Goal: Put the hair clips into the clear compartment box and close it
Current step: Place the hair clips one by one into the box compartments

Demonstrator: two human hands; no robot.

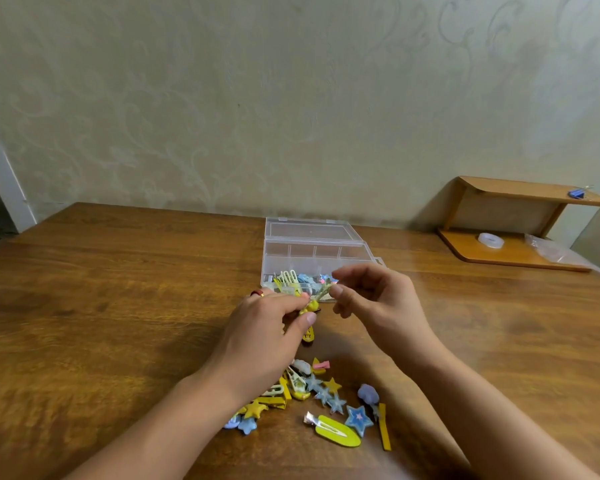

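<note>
Right hand (378,299) fingers pinch a pale-green hair clip (324,292), long axis tilted up-right, above the open clear compartment box (312,258). Left hand (267,337) grips a yellow clip (310,306). Loose clips (326,393) lie on the surface (118,306) nearer the person.

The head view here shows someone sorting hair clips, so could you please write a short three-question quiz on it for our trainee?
1. True or false: the lid of the clear compartment box is shut.
2. Which hand pinches the pale glittery clip? A) left hand B) right hand C) neither
3. Fill in: the loose pile of hair clips lies on the table, on the person's side of the ____.

Key
1. False; the lid stands open behind the compartments.
2. B; the left hand grips a yellow clip.
3. box.
</note>
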